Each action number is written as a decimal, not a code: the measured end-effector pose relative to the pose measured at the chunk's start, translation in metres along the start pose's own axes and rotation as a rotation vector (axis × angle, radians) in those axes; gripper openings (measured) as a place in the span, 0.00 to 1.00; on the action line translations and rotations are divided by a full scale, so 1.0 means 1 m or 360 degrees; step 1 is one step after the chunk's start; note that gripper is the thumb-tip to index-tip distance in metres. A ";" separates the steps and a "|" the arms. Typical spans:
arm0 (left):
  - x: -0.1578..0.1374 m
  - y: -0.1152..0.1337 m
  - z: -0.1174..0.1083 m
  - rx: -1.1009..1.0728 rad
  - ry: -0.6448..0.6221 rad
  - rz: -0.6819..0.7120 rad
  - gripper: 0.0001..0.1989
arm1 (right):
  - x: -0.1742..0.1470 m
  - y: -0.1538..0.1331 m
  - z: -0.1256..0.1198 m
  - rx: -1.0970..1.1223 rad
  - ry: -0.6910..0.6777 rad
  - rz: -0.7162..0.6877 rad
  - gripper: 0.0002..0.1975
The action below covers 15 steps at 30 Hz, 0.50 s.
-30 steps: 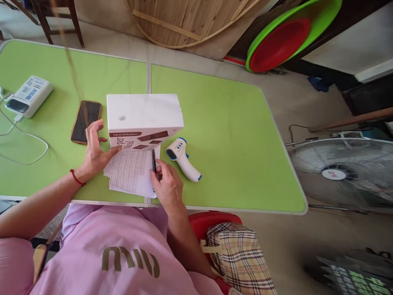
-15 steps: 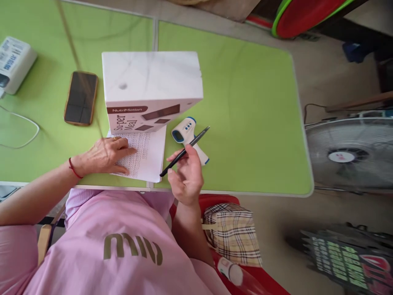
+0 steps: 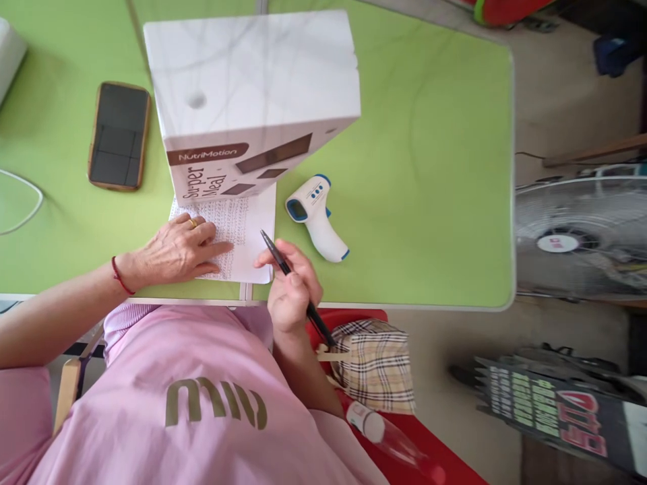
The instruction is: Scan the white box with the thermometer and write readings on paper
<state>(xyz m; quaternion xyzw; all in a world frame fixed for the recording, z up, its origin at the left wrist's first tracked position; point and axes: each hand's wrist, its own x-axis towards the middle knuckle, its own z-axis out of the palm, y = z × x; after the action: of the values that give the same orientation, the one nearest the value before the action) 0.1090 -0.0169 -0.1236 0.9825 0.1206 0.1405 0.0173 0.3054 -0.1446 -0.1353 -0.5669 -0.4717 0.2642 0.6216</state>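
Observation:
My left hand (image 3: 185,249) lies flat on a sheet of paper (image 3: 255,246) covered in small handwriting, its fingers apart. In my right hand (image 3: 292,289), just off the paper's lower right corner, I grip a black pen (image 3: 275,250). The pen's tip points up and left, over the sheet. A white box (image 3: 253,74) marked "NutriMotion Super Meal" stands behind my hands and covers the upper part of the paper. To the right of the paper lies a white and blue infrared thermometer (image 3: 317,219).
The green table (image 3: 429,168) carries a phone (image 3: 119,135) at left, with a white cable (image 3: 35,195) and a white device (image 3: 7,57) beyond it. A red chair (image 3: 429,438) holds a plaid bag (image 3: 377,367) and a bottle (image 3: 384,434). A fan (image 3: 571,239) stands at right.
My right hand has turned the pen round, so it now slants up to the left rather than up to the right. The view has shifted closer to the box; my left hand stays on the paper.

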 end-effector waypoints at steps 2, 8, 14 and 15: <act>0.001 0.001 -0.001 -0.0011 -0.0025 0.0039 0.17 | 0.000 -0.002 0.001 -0.0122 -0.0113 0.0077 0.16; 0.004 0.005 -0.003 -0.0041 -0.0041 0.0028 0.14 | 0.006 0.000 -0.001 -0.0470 -0.0080 0.0188 0.07; 0.003 0.005 -0.003 -0.0119 -0.0018 0.0030 0.17 | 0.012 0.001 -0.004 -0.0625 -0.0173 0.0019 0.06; 0.003 0.005 -0.003 -0.0120 -0.0030 0.0024 0.18 | 0.012 0.001 -0.003 -0.0669 -0.0167 0.0008 0.05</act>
<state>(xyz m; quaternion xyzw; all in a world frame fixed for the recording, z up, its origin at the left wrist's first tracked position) 0.1118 -0.0208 -0.1198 0.9833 0.1078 0.1359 0.0545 0.3135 -0.1357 -0.1327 -0.6707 -0.5466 0.1907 0.4637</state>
